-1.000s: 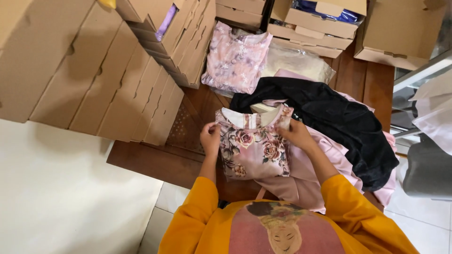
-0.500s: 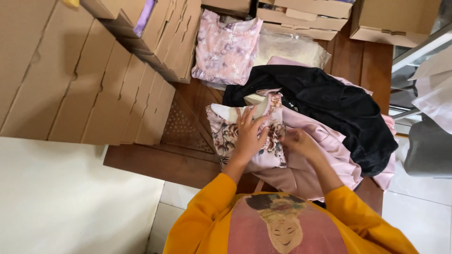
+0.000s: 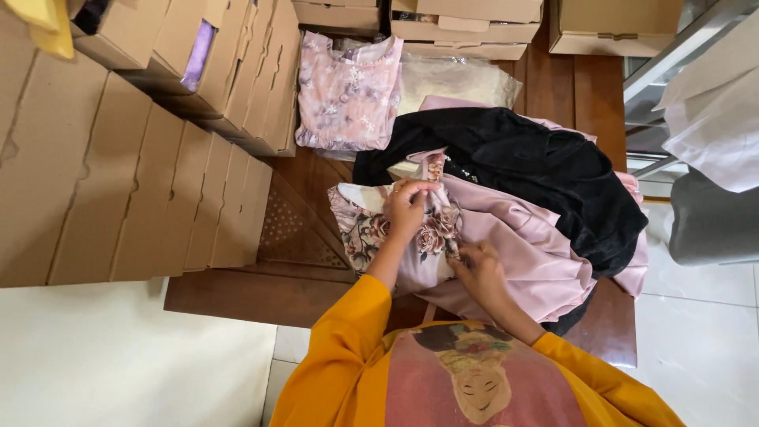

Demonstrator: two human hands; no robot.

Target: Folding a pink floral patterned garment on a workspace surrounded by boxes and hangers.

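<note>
Since the earlier frame, both hands have shifted: the right hand point(image 3: 481, 271) came lower and nearer to the body, while the left hand point(image 3: 407, 207) pinches the upper fold of the floral garment point(image 3: 371, 233). Right fingers press closed on its lower edge; what they grip is partly hidden. This garment lies on the pink cloth point(image 3: 526, 249) over the wooden tabletop point(image 3: 237, 292). Farther, a black garment point(image 3: 545, 174) covers more pink fabric. Cardboard boxes point(image 3: 142, 182) stand left, cut off by the frame.
</note>
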